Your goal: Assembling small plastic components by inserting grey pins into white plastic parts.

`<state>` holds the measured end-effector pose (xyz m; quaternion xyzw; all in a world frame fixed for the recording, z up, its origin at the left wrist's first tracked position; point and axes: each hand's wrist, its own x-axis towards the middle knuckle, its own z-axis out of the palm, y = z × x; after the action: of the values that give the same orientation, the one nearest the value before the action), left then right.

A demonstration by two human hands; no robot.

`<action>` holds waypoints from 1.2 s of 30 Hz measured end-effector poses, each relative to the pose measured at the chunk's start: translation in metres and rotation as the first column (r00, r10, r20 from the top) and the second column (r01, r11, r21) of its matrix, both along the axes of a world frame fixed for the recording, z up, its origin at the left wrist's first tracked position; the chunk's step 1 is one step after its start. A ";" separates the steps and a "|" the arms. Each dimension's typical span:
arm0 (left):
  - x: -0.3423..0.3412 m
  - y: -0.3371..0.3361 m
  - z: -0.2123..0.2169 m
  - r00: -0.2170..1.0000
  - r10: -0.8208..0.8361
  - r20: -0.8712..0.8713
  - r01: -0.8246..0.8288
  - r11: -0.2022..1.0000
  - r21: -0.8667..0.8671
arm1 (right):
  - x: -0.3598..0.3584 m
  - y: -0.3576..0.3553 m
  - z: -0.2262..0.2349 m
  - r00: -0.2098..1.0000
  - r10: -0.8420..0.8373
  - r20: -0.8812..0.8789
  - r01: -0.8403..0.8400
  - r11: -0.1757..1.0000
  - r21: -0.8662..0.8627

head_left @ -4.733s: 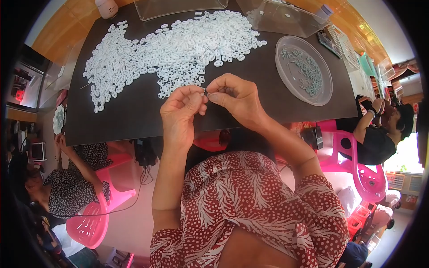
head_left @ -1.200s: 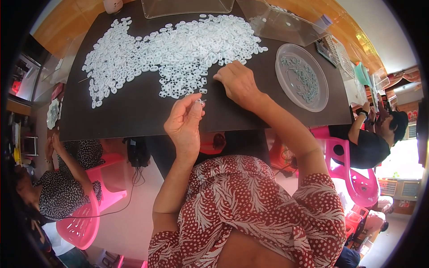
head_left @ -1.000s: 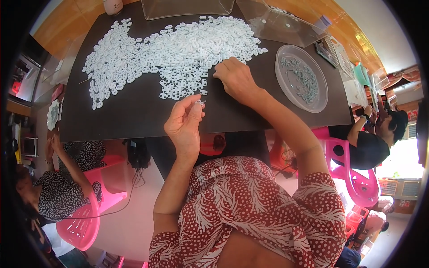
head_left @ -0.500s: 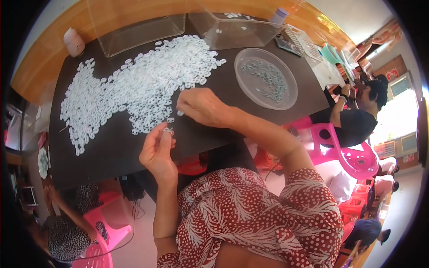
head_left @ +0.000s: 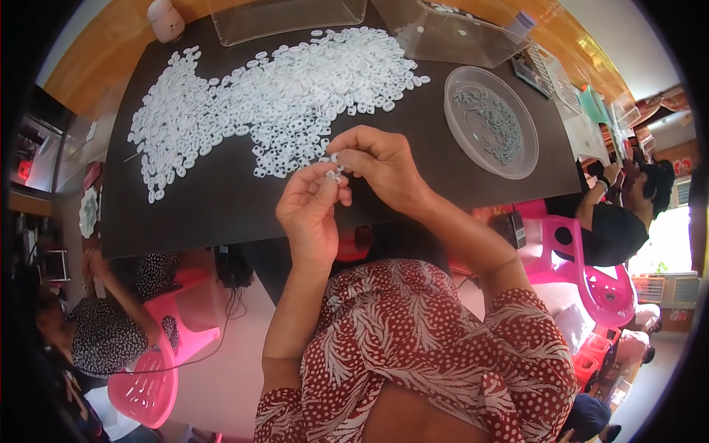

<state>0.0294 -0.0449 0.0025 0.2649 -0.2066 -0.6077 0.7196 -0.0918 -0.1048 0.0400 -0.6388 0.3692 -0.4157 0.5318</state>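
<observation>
My left hand [head_left: 312, 210] is closed, thumb against fingers, on a small white plastic ring piece [head_left: 334, 176] at the fingertips. Right beside it, my right hand [head_left: 388, 164] pinches another small white piece [head_left: 334, 158]. The two pieces are nearly together; whether they touch I cannot make out. Both hands hover over the near part of the dark table [head_left: 214, 221]. Just beyond them spreads a large heap of white oval ring pieces [head_left: 317, 81]. To the right lies a shallow round clear tub [head_left: 451, 122] with small grey-green parts [head_left: 493, 122] in it.
Clear plastic bins [head_left: 288, 33] stand at the table's far edge. A pink bottle-shaped object [head_left: 165, 21] is at the far left. A phone-like dark object [head_left: 533, 77] lies beyond the tub. People sit on either side, near pink plastic chairs [head_left: 607, 295].
My right hand has come down to meet my left, so their fingertips are now close together. The view has shifted, so the table sits higher and further right.
</observation>
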 end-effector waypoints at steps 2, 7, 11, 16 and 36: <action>0.002 0.001 0.000 1.000 0.009 -0.030 -0.009 1.000 -0.008 | 0.002 0.004 0.001 0.997 0.010 0.077 -0.010 1.000 0.002; 0.003 0.006 0.004 0.997 0.035 0.067 -0.040 0.996 0.078 | -0.004 0.005 -0.002 0.987 0.060 0.148 -0.074 0.993 0.091; 0.005 0.010 0.005 0.985 0.083 0.149 -0.096 0.992 0.084 | -0.006 0.005 -0.003 0.998 0.026 0.054 -0.035 0.986 0.164; 0.002 0.012 0.013 0.929 0.201 0.310 -0.222 0.974 0.033 | -0.005 0.006 -0.001 0.997 0.047 0.061 -0.057 0.983 0.177; 0.001 0.020 0.008 0.895 0.183 0.407 -0.237 0.968 0.084 | 0.000 0.011 -0.008 0.998 0.043 0.034 -0.044 0.999 0.026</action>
<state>0.0308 -0.0244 0.0104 0.4498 -0.2777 -0.4723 0.7053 -0.0921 -0.0936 0.0320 -0.6323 0.3518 -0.4097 0.5555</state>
